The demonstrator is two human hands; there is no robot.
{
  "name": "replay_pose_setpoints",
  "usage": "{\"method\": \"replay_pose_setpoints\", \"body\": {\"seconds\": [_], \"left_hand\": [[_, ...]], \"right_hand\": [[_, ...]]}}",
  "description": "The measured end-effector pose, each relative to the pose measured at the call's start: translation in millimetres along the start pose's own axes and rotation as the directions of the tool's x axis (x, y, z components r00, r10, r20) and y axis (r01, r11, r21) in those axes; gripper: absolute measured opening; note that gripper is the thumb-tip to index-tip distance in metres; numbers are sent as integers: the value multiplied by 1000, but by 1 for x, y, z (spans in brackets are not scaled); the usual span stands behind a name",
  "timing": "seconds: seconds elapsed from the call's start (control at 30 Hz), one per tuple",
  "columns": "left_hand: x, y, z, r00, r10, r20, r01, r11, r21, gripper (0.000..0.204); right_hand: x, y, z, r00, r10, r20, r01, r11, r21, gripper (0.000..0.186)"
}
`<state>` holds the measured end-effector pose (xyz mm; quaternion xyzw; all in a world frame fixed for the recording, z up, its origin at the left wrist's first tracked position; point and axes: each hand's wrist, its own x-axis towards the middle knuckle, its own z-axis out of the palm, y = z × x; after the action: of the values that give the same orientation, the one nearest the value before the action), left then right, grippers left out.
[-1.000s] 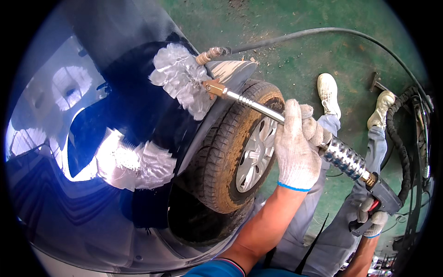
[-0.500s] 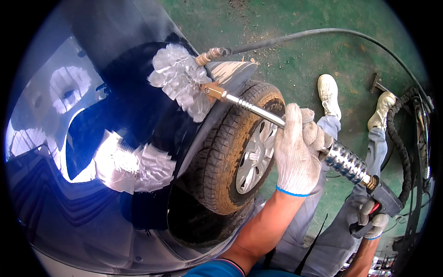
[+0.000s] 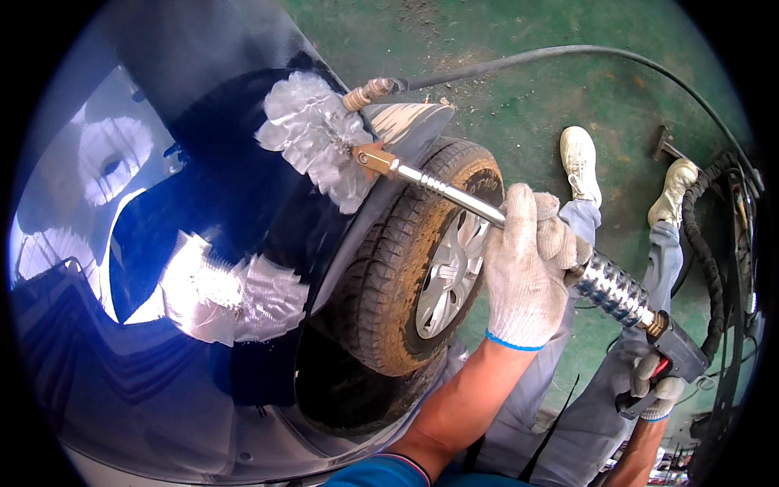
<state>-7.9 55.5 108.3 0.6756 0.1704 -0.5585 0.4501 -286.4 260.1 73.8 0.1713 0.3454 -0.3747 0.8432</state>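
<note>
Head view: left hand [image 3: 527, 268], in a white knit glove, wrapped tight around the metal rod [image 3: 454, 196] of a dent puller [image 3: 519, 235], over the wheel [image 3: 422, 268]. Rod tip [image 3: 369, 158] touches a bare sanded patch [image 3: 312, 138] on the blue car panel [image 3: 122, 390] above the wheel. Right hand [image 3: 653, 390], gloved, closed on the tool's handle [image 3: 677, 353], well right of the wheel.

The left hand [image 3: 527, 268], in a white knit glove with a blue cuff, is curled in a tight fist, its bare forearm rising from the lower edge; the right hand [image 3: 656, 388] (also gloved) sits lower right — fingers wrapped closed, forearm barely showing.
</note>
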Motion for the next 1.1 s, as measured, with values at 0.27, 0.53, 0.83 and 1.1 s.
{"method": "replay_pose_setpoints", "body": {"seconds": [0.27, 0.53, 0.83, 1.1], "left_hand": [[7, -4, -11, 999, 20, 48, -18, 999, -31, 38], [6, -7, -14, 999, 40, 34, -40, 999, -16, 37], [-2, -23, 1, 996, 84, 43, -88, 992, 95, 24], [19, 14, -5, 987, 140, 82, -158, 944, 291, 33]], "right_hand": [[0, -4, -2, 998, 58, 14, -58, 998, 0, 33], [4, -6, 11, 993, 105, -51, -105, 994, -15, 33], [-4, -5, 1, 996, 41, -73, -45, 997, -63, 52], [-10, -7, -1, 993, 34, -109, -40, 998, -54, 58]]}}
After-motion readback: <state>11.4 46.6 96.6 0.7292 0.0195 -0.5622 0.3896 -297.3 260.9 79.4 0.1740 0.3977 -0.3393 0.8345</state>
